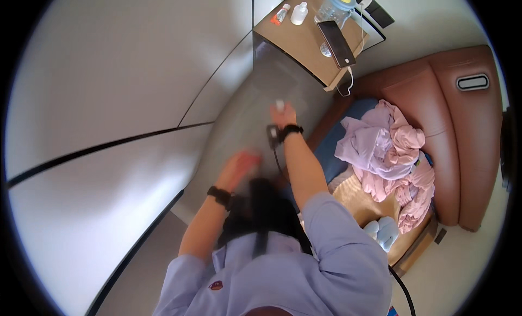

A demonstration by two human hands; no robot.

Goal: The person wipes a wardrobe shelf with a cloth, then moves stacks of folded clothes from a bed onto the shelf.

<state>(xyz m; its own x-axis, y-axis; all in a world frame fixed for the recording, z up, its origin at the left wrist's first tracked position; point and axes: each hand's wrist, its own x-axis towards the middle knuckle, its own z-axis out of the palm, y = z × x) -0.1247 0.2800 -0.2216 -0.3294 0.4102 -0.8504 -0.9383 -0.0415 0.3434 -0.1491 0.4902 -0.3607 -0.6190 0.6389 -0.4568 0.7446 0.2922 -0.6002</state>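
Observation:
My right hand reaches forward over the grey floor, short of the bedside table. Its fingers are closed on a small white object, whose kind I cannot make out. My left hand hangs lower and further left, smeared by motion, so its fingers do not show clearly. Each wrist wears a black band, and a dark cable runs down from a small box at the right wrist. On the table lie an orange and white tube, a white bottle and a phone.
A blue-lidded clear jug stands at the table's back, near a white charging cable. To the right is a bed with a brown headboard, heaped with pink and lavender clothes. White cabinet panels line the left.

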